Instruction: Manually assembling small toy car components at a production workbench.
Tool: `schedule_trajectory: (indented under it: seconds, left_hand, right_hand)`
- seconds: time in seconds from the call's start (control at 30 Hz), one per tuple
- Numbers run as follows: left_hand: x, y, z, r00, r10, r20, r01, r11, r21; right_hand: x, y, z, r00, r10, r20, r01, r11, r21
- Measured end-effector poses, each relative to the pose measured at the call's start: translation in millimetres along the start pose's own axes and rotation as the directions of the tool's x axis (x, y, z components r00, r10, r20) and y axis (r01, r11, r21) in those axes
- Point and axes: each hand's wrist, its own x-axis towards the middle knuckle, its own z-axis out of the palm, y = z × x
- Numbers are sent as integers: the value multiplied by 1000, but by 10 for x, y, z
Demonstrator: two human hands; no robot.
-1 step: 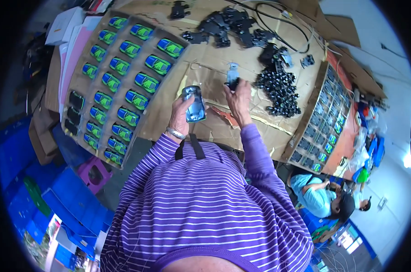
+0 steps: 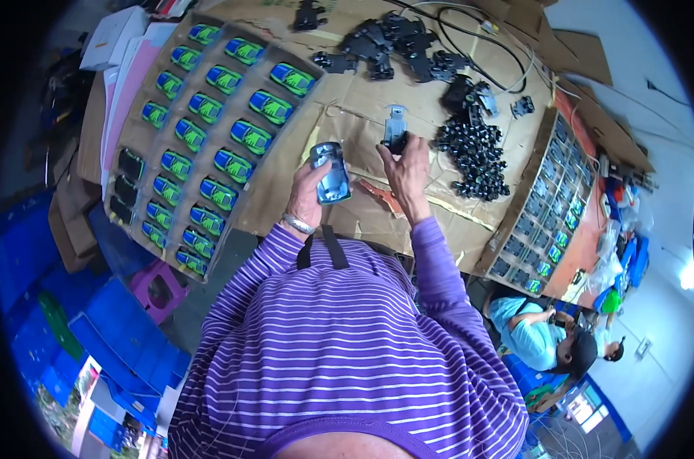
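Observation:
Near the middle of the cardboard-covered table, my left hand [image 2: 309, 191] grips a toy car body shell [image 2: 332, 174], its hollow grey inside facing up. To the right, my right hand [image 2: 410, 170] has its thumb and fingers closed around the near, black end of a toy car chassis [image 2: 396, 125]. The chassis's grey plate points away from me, and its near end is partly hidden by my fingers. A torn reddish strip of cardboard [image 2: 381, 196] lies between my hands.
At left stands a tray [image 2: 236, 115] of blue-green toy cars. Black plastic parts [image 2: 385, 46] and a heap of small black pieces [image 2: 473, 157] lie beyond and right of my hands. Another tray [image 2: 508, 243] is at far right, near a seated person [image 2: 531, 333]. A black cable [image 2: 508, 53] curls behind.

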Motion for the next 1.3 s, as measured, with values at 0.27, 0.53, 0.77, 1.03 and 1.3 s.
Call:
schedule_trajectory:
  seconds: [0.27,0.53,0.77,1.03,1.3]
  left_hand:
    - [-65,-47,204,985,-11,169,33,992,-126]
    - [-149,-196,162,991,-8,136,-8,994,111]
    - [-134,-272,133,985,82,149,-118,961,251]
    - [-185,-141,210,973,98,209,-159,941,299]
    - [-218,88,169,945,-3,326,-193,802,566]
  right_hand:
    - [-644,-991,-731,967,-175,187,171,985,35]
    - [-830,-922,-609,963,-134,236,138,990,1]
    - [-836,-883,-697,954,-203,219,199,979,38]
    - [-524,-510,-675,876,98,473,-441,562,700]
    - [-486,-522,-436,948,-65,311,-190,669,718]
